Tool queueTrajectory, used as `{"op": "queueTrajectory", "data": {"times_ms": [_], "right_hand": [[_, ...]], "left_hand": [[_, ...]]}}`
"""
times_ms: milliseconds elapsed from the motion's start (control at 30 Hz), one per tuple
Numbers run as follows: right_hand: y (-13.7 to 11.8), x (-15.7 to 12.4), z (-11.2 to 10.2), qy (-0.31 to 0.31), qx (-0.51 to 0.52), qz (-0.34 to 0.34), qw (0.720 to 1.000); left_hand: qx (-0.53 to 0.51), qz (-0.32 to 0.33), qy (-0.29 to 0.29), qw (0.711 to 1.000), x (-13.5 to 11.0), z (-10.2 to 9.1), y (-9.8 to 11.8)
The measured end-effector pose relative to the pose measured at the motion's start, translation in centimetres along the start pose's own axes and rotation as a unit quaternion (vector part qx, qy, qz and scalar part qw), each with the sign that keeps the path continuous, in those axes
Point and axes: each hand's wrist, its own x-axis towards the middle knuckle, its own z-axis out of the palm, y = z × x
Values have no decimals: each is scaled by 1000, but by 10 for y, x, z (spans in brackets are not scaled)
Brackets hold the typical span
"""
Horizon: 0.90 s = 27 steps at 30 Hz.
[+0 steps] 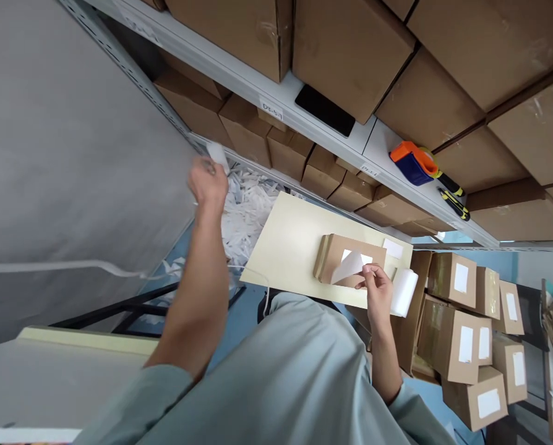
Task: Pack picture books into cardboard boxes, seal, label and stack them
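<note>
My left hand (208,182), a little smeared by motion, reaches out over a heap of white paper scraps (248,210). A white piece of paper (218,156) is at its closed fingers. In a pinch, my right hand (377,287) holds the edge of a white label (348,267), whose free end curls over a small cardboard box (334,247). That box lies on a cream-coloured board (281,241), with another white patch on its top, partly covered by the held label. Right beside my right hand is a roll of white labels (403,293).
Shelves with cardboard boxes (336,49) run along the far side. An orange and blue tape dispenser (413,162), a yellow and black cutter (453,204) and a dark phone (325,110) lie on the shelf. Labelled boxes (462,337) are stacked at the right.
</note>
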Motion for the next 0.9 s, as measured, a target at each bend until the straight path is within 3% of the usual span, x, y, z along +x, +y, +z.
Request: {"op": "queueTrajectory", "data": {"times_ms": [133,233,300,367,400,433,500,567,633,733,800,900], "right_hand": [[6,-4,-4,36,3,-18,999],[11,-4,-12,39,10,-20,999],[16,-1,-20,40,15,-21,999],[20,3,-29,44,13,-30,998],[22,6,-35,48,9,-40,998],[24,9,-40,52,1,-55,997],[27,13,-51,61,-30,-103,992],[30,15,-61,61,-83,-181,978],[35,14,-70,46,-147,-284,946],[48,9,-80,-6,-241,-422,874],[60,5,-89,-45,-291,-468,834],[79,-2,-103,-78,-331,-488,804]], "left_hand": [[11,-25,-42,999,16,-11,15],[-5,-28,-9,1000,-11,-5,24],[-32,-44,-2,998,-50,11,33],[-56,-41,-40,997,-107,33,45],[-108,-32,-88,990,-140,46,53],[-166,-36,-143,975,-175,58,62],[-280,-69,-274,917,-246,79,81],[-357,-85,-347,863,-308,91,100],[-401,-96,-346,843,-354,96,117],[-432,-107,-298,845,-392,97,134],[-438,-114,-262,852,-406,99,141],[-426,-112,-232,868,-424,108,147]]}}
